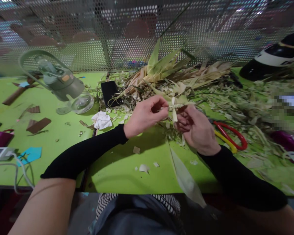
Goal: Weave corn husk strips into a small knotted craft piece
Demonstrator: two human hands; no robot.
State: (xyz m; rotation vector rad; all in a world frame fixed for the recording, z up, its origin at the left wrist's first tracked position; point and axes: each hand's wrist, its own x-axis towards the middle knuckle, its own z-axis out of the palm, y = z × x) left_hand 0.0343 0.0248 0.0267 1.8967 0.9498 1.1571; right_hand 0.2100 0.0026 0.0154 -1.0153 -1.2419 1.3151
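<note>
My left hand (pixel 147 115) and my right hand (pixel 196 130) meet above the green table (pixel 63 140), both in black sleeves. Between them is a small knotted piece of pale corn husk (pixel 174 107). The left fingers pinch its left side. The right fingers curl round its lower right part. A long pale husk strip (pixel 186 178) trails from under my hands down to the table's near edge. Behind my hands lies a heap of dried and green corn husks (pixel 169 73).
Red-and-yellow scissors (pixel 229 135) lie right of my right hand. A black phone (pixel 109 92), a crumpled white tissue (pixel 101 119) and a tipped clear water bottle (pixel 61 85) sit to the left. Husk scraps (pixel 247 107) cover the right side. Perforated metal mesh (pixel 112 32) closes the back.
</note>
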